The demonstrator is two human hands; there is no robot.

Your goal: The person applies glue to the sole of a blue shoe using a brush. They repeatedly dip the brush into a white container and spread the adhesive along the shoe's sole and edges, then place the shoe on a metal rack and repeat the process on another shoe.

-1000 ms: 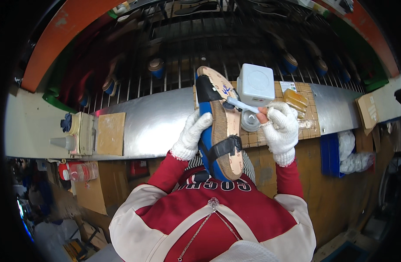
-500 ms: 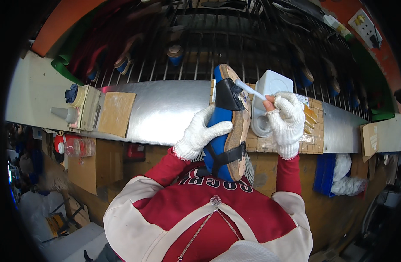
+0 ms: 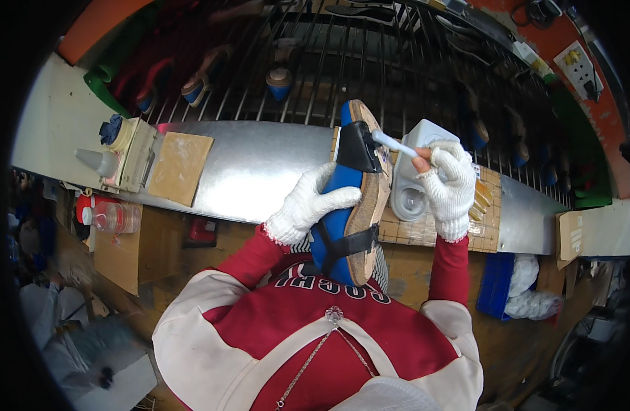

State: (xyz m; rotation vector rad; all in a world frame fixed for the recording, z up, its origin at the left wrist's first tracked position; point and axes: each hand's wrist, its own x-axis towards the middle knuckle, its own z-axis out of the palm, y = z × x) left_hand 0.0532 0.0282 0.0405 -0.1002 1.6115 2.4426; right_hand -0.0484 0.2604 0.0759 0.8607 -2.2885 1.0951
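Note:
My left hand [image 3: 313, 205], in a white knitted glove, is closed round the side of a sandal [image 3: 357, 205] on a blue shoe last. Two black straps cross the last, and a cork-coloured edge runs along the sole, which faces right. The sandal's toe and heel point away from me and toward my chest. Between the bare fingertips of my gloved right hand [image 3: 452, 181] is a pale brush [image 3: 392, 142], its head at the sole's edge beside the upper strap. Its bristles cannot be made out. Just behind that hand stands a white plastic holder [image 3: 423, 130] with a round cup [image 3: 412, 201].
The metal bench top [image 3: 260, 164] carries a board [image 3: 181, 168] at left and a gridded mat [image 3: 490, 229] at right. Beyond it, a rack of rods [image 3: 315, 75] holds several lasted shoes. A plastic bottle [image 3: 116, 217] is at lower left; a blue crate [image 3: 494, 282] hangs low at right.
The whole view has shifted and turned slightly. The sandal has rolled a little, showing less of its sole. The brush stays by the upper strap, and both hands keep their holds.

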